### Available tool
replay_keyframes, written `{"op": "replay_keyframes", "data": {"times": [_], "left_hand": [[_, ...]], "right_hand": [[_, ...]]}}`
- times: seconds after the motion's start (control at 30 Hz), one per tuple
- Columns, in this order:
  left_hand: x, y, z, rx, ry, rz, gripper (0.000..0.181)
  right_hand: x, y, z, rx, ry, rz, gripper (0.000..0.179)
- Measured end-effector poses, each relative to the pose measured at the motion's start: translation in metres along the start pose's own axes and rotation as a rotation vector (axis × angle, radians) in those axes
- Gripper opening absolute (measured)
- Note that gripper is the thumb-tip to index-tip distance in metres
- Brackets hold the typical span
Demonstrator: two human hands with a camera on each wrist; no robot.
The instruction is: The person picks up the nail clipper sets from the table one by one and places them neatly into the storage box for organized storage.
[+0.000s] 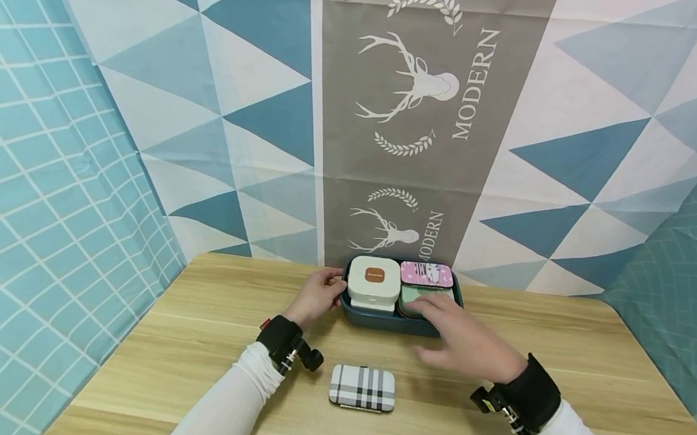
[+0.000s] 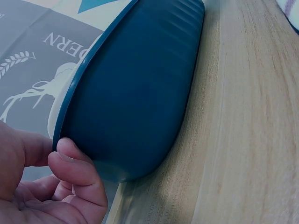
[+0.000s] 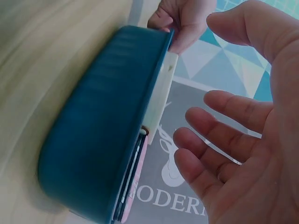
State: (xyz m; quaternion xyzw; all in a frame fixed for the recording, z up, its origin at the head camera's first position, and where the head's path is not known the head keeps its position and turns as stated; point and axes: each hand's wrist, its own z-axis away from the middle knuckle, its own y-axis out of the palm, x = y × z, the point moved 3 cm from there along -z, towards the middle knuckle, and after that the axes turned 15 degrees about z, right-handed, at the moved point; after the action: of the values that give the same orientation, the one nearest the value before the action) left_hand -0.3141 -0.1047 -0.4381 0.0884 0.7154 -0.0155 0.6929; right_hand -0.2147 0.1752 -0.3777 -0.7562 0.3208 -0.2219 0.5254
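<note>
A dark blue bin (image 1: 390,323) stands at the back of the table. My left hand (image 1: 315,296) grips its left end; in the left wrist view, thumb and forefinger pinch the bin's rim (image 2: 70,105). Inside, a cream box (image 1: 375,276) with a brown label fills the left side. A pink case (image 1: 426,274) with a cartoon picture lies at the back right, and a green case (image 1: 408,294) lies in front of it, partly hidden by my right hand (image 1: 473,337). That hand hovers over the bin's front right, fingers spread and holding nothing in the right wrist view.
A black-and-white plaid case (image 1: 363,388) lies on the wooden table (image 1: 194,341) in front of the bin. Right behind the bin hangs a patterned cloth (image 1: 389,160) with deer heads. Blue tiled cloth (image 1: 41,189) closes off the left side.
</note>
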Motion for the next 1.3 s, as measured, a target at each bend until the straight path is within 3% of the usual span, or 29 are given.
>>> {"op": "replay_keyframes", "data": {"times": [0.73,1.3], "left_hand": [[0.002,-0.001,0.002,0.014,-0.014,0.014,0.043],[0.002,-0.001,0.000,0.009,-0.005,0.018,0.043]], "right_hand": [[0.029,0.023,0.005,0.121,0.008,-0.077,0.068],[0.045,0.038,0.003,0.196,-0.043,-0.112,0.067]]}}
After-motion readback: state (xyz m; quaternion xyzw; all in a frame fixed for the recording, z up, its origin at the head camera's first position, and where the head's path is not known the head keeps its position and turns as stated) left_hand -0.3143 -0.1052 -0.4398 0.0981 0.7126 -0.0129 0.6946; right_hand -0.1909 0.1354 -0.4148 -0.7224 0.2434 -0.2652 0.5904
